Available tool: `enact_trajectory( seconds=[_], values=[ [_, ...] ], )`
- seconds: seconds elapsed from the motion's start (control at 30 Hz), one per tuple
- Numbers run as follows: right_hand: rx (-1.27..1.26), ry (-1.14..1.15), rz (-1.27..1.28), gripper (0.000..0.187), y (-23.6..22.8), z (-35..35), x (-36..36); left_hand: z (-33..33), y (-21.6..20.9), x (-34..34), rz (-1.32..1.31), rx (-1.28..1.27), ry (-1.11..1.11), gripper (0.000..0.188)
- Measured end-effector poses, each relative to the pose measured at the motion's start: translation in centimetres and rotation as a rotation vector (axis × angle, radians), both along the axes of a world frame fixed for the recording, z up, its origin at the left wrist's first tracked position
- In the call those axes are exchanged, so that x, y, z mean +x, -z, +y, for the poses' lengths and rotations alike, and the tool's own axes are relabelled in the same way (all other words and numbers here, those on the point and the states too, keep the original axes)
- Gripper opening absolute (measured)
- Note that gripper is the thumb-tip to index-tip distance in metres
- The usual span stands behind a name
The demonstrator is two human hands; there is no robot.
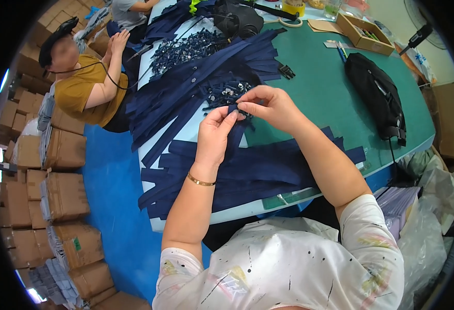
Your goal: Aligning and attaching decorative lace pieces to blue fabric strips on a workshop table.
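My left hand (pixel 214 137) pinches the end of a navy zipper tape (pixel 233 144), which hangs down from the fingers toward the table. Close against it, my right hand (pixel 273 106) has thumb and forefinger pressed together at the tape's tip. Whatever small piece those fingers grip is hidden. Just beyond both hands lies a small heap of dark zipper sliders (pixel 224 93) with shiny metal parts and navy pulls. Long navy tapes (pixel 268 165) are spread in front of me under my forearms. Another bundle of navy tapes (pixel 185 85) lies beyond, to the left.
A larger slider heap (pixel 185 50) sits farther back on the green-topped table (pixel 309 77). At right lie a black pouch (pixel 376 93) and a wooden box (pixel 365 35). A co-worker (pixel 87 82) is at the left, near stacked cartons (pixel 66 194). A black buckle (pixel 286 71) lies mid-table.
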State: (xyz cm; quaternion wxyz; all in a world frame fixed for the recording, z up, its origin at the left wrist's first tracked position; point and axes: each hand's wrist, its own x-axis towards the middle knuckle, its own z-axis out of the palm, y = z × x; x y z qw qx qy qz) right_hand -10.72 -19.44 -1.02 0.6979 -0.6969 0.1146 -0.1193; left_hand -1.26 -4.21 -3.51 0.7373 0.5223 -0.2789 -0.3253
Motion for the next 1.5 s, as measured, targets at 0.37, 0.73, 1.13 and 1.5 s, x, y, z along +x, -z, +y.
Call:
enact_trajectory(
  seconds=[0.37, 0.73, 1.13, 1.5],
  values=[
    [-0.200, -0.025, -0.054, 0.022, 0.8, -1.0, 0.1, -0.2, 0.1, 0.0, -0.083, 0.038, -0.045, 0.014],
    [-0.355, -0.027, 0.043, 0.023, 0.3, -1.4, 0.1, -0.4, 0.2, -0.1, -0.160, 0.069, -0.067, 0.013],
    [-0.549, -0.043, -0.052, 0.022, -0.6, -0.7, -1.0, -0.1, 0.7, 0.0, -0.585, 0.123, -0.142, 0.010],
    [-0.787, -0.010, -0.137, 0.021, -1.1, -0.1, -1.2, 0.2, 0.2, -0.2, -0.690, 0.162, -0.143, 0.009]
  ],
)
